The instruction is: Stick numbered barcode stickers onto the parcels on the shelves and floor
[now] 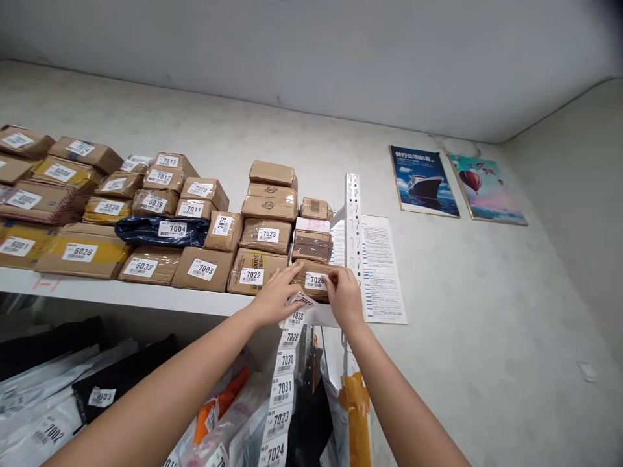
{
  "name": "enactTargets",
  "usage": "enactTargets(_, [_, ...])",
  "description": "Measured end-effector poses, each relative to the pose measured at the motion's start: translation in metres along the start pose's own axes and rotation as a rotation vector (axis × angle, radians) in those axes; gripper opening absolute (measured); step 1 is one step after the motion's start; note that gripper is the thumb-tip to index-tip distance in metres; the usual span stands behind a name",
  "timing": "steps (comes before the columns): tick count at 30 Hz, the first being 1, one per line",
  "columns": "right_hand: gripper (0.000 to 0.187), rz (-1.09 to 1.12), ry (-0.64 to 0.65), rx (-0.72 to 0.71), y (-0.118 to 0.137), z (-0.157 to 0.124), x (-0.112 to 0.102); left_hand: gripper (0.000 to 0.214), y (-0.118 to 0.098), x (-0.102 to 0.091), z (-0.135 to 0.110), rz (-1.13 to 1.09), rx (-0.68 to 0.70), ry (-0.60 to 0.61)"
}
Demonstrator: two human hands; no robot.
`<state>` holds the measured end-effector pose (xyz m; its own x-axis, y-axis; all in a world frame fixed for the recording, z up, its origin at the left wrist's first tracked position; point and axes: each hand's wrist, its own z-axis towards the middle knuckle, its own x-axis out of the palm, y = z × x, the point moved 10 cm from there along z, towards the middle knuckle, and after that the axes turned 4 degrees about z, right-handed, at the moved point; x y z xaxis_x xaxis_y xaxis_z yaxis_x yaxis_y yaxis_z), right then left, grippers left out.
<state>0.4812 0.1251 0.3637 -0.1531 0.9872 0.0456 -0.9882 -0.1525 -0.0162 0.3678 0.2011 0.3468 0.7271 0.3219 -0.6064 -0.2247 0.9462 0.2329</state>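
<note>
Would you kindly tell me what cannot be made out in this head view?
All in the head view:
- Box label: its right edge is hidden by the right hand.
- Labelled box: its lower left part is behind the left hand.
- Label strip: cut off by the bottom edge.
- Wall notice: print too small; the post hides part.

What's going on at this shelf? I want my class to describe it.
A person's right hand touches the right edge of a white, rectangular number label on a brown, taped cardboard parcel at the right end of a white shelf. Their left hand touches the parcel's left end, with a long strip of white paper number labels hanging from it. Stacked brown parcels, many labelled, stand to the left.
</note>
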Motion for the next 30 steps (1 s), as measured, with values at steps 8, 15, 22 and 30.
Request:
enactTargets(8, [0.012,0.033,0.078,0.037,-0.007,0.006,0.001,0.016,-0.006,0.006,0.008,0.179,0.07,0.049])
enactTargets(15, [0.013,0.131,0.218,-0.033,-0.004,0.009,0.004,0.018,-0.012,0.008,0.009,0.217,0.082,0.055])
enactTargets(22, [0.016,0.172,0.094,0.126,-0.012,0.009,-0.006,0.016,-0.019,0.006,0.015,0.202,0.09,0.07])
enactTargets(30, [0.018,0.301,0.248,0.159,-0.011,0.007,0.008,0.018,-0.021,0.014,0.014,0.088,0.099,0.147])
